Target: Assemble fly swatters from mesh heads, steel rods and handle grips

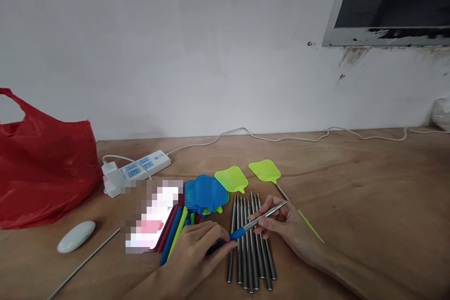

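Observation:
My left hand (200, 246) is closed around the blue grip (225, 241) of a metal rod (265, 214). My right hand (283, 225) pinches the same rod farther up, near its tip. Both hands hover over a row of several bare metal rods (249, 243) lying side by side on the wooden table (369, 197). Blue swatter heads (206, 194) and a green swatter head (231, 179) lie just beyond them. An assembled green fly swatter (267, 172) lies to the right of my right hand.
A phone (154, 220) lies beside coloured handles (174, 234). At the left are a red plastic bag (42, 168), a white power strip (135, 171) with its cable (281, 138) along the wall, a white oval object (76, 236) and a loose rod (84, 262).

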`<action>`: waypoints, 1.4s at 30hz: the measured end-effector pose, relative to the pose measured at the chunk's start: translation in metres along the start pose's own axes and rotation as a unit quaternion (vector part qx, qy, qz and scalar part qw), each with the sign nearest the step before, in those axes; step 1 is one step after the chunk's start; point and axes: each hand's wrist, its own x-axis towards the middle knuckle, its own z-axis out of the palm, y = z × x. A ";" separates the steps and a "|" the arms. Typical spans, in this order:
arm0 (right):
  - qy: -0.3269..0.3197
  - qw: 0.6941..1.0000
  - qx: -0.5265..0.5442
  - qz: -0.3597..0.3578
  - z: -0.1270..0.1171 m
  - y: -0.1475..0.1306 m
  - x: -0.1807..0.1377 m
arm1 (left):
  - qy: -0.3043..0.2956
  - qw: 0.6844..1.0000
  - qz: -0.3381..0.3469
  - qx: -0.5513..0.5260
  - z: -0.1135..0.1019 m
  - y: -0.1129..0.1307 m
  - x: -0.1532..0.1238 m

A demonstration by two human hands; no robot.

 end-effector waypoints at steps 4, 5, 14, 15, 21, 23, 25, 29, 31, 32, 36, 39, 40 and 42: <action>-0.008 1.000 -0.008 0.003 0.001 0.000 -0.003 | -0.010 1.000 -0.001 -0.011 0.001 0.001 -0.001; -0.010 1.000 -0.010 0.002 0.001 0.001 -0.003 | -0.012 1.000 -0.001 -0.012 0.001 0.000 -0.001; 0.043 0.998 0.024 -0.042 0.000 0.006 0.004 | -0.029 0.993 -0.104 0.052 -0.009 -0.004 0.009; 0.075 0.995 0.028 -0.056 -0.002 0.005 0.006 | -0.026 0.990 -0.114 0.083 -0.011 -0.007 0.011; 0.265 0.945 -0.058 -0.181 -0.020 -0.014 0.011 | -0.067 0.967 -0.120 0.215 -0.010 -0.028 0.009; 0.289 0.925 -0.100 -0.225 -0.021 -0.018 0.011 | -0.083 0.961 -0.118 0.235 -0.007 -0.032 0.007; 0.295 0.913 -0.129 -0.251 -0.020 -0.018 0.010 | -0.093 0.957 -0.120 0.248 -0.005 -0.033 0.005; 0.282 0.914 -0.169 -0.237 -0.019 -0.009 0.004 | -0.104 0.947 -0.119 0.278 -0.006 -0.031 0.006; 0.266 0.917 -0.194 -0.226 -0.018 -0.002 0.000 | -0.110 0.944 -0.115 0.289 -0.008 -0.029 0.008; 0.255 0.919 -0.205 -0.219 -0.018 0.001 -0.002 | -0.114 0.943 -0.112 0.293 -0.009 -0.027 0.009; 0.193 0.940 -0.217 -0.177 -0.015 0.010 -0.007 | -0.124 0.939 -0.095 0.306 -0.015 -0.023 0.012; 0.156 0.948 -0.229 -0.160 -0.016 0.007 -0.007 | -0.105 0.937 -0.062 0.326 -0.022 -0.021 0.012; 0.146 0.948 -0.237 -0.157 -0.017 0.005 -0.007 | -0.088 0.938 -0.043 0.333 -0.025 -0.020 0.012; 0.122 0.945 -0.260 -0.156 -0.021 -0.002 -0.004 | -0.040 0.942 -0.001 0.333 -0.032 -0.020 0.011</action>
